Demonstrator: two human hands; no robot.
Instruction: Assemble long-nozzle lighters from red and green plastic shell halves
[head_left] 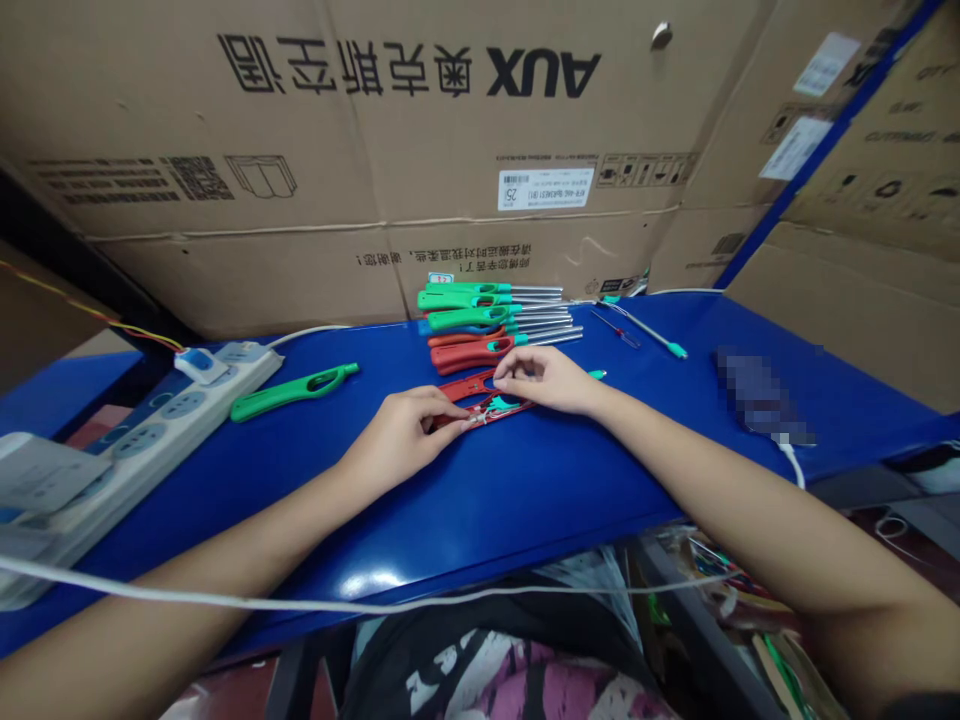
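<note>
My left hand (pixel 409 430) pinches the left end of a red lighter casing half (pixel 517 409), whose inside faces up and holds teal and white small parts. Right behind it lies a second red casing half (pixel 469 386). My right hand (pixel 551 380) has its thumb and fingertips closed at the right part of that second half; its palm hides what lies beneath. A teal tip (pixel 598 375) sticks out past my right hand. Just behind both hands is a pile of stick lighters with metal tubes, among them a red lighter (pixel 471 354) and a green lighter (pixel 465 317).
A green casing (pixel 292 392) lies to the left, near a white power strip (pixel 176 420). At the right are a small screwdriver (pixel 619 330), a metal tube with teal ends (pixel 649 330) and a blurred dark device (pixel 761 395) on a cable. Cardboard (pixel 420 150) walls the blue table (pixel 360 510).
</note>
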